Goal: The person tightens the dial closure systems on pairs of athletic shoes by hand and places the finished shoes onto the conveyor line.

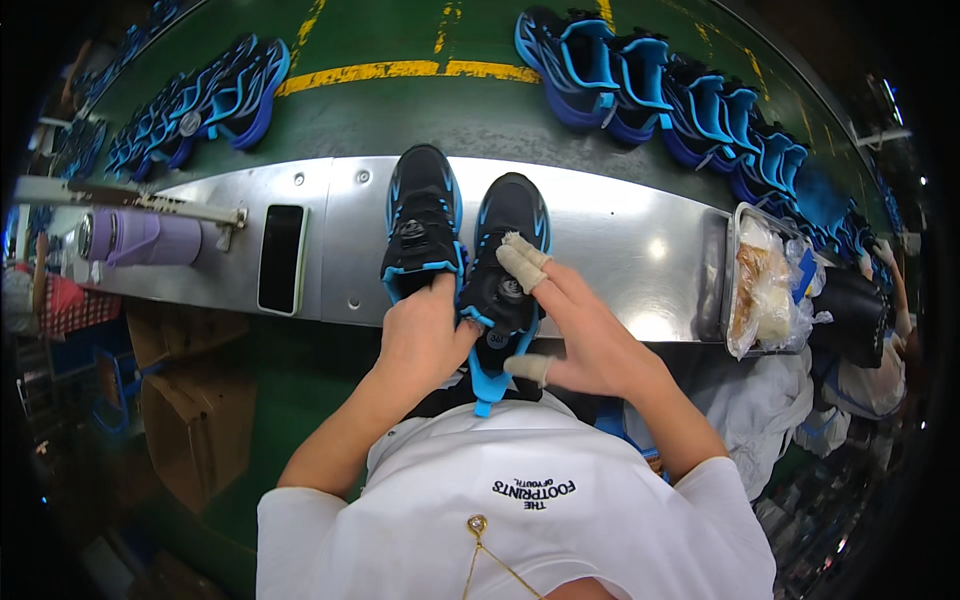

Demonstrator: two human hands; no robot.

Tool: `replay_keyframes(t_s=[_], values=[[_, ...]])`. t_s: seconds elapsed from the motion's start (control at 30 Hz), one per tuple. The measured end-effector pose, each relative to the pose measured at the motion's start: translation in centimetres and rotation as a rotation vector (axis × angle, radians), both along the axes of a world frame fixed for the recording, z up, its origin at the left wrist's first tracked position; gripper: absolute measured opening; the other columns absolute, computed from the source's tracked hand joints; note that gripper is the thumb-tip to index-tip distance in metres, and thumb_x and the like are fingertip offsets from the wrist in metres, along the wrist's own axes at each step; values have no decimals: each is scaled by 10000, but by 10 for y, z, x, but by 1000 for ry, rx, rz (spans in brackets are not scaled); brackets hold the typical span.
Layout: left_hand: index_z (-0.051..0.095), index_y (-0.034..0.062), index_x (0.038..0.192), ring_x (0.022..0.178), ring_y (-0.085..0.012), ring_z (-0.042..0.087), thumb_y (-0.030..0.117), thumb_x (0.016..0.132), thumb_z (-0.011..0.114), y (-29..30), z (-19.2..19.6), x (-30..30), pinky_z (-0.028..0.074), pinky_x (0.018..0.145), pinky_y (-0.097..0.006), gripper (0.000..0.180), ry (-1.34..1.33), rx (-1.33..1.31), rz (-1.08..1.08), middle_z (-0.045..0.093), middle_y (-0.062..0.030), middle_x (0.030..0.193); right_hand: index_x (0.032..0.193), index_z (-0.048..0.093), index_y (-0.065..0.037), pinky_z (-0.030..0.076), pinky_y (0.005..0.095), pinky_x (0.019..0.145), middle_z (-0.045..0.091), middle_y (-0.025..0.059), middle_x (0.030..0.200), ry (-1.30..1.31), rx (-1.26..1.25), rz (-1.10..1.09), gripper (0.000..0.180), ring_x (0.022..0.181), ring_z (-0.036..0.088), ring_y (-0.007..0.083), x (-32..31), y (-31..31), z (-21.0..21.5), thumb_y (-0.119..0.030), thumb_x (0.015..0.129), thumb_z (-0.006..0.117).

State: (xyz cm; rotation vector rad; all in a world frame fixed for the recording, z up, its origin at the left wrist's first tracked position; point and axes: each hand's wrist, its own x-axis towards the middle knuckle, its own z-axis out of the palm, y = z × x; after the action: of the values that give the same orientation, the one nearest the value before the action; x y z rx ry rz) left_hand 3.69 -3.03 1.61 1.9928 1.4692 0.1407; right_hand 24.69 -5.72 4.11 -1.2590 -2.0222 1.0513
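Two black sneakers with blue trim lie side by side, toes pointing away from me. The left sneaker (424, 210) is flat on the metal ledge; the right sneaker (512, 215) has its heel hanging over the near edge. My left hand (425, 335) is closed at the left sneaker's collar, its fingertips hidden in the opening and its thumb against the right sneaker's tongue. My right hand (590, 335) has its fingers stretched over the right sneaker's tongue and dial, the thumb apart beside the heel collar. Cloth-coloured finger covers are on that thumb and two fingers.
A phone (283, 260) and a lilac tumbler (150, 238) lie on the ledge at left. At right is a metal tray (732, 290) with plastic-wrapped items. Rows of similar sneakers (620, 80) stand on the green belt (400, 110) beyond. Cardboard boxes (195, 430) sit below left.
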Motion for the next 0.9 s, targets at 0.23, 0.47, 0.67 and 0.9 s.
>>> replay_keyframes(t_s=[0.23, 0.47, 0.67, 0.9], values=[[631, 20, 1172, 734, -212, 636, 112, 791, 747, -21, 24, -26, 516, 664, -310, 408, -343, 209, -11, 672, -133, 928, 1104, 617, -51, 528, 421, 812, 617, 142, 1096, -144, 333, -223, 563, 985, 612, 357, -18, -7, -37, 99, 575, 738], [629, 66, 1193, 1006, -310, 593, -39, 722, 711, 28, 13, -31, 491, 857, -377, 490, -283, 581, 48, 639, -124, 1068, 1140, 629, -64, 545, 412, 793, 640, 129, 1064, -165, 278, -150, 597, 983, 631, 341, -13, 6, -24, 95, 582, 768], [620, 52, 1159, 889, -318, 631, -97, 645, 703, 17, -19, -24, 536, 751, -399, 541, -217, 673, -45, 637, -103, 999, 1249, 634, -73, 549, 377, 788, 670, 142, 1064, -67, 289, -301, 578, 940, 650, 326, -14, -12, -25, 83, 697, 704], [625, 70, 1227, 957, -371, 616, -98, 652, 659, -10, 6, -25, 534, 807, -418, 601, -111, 465, -55, 581, -193, 1227, 1278, 625, -138, 557, 384, 784, 618, 147, 1200, -223, 87, -300, 595, 979, 659, 330, -16, -14, -2, 51, 718, 695]])
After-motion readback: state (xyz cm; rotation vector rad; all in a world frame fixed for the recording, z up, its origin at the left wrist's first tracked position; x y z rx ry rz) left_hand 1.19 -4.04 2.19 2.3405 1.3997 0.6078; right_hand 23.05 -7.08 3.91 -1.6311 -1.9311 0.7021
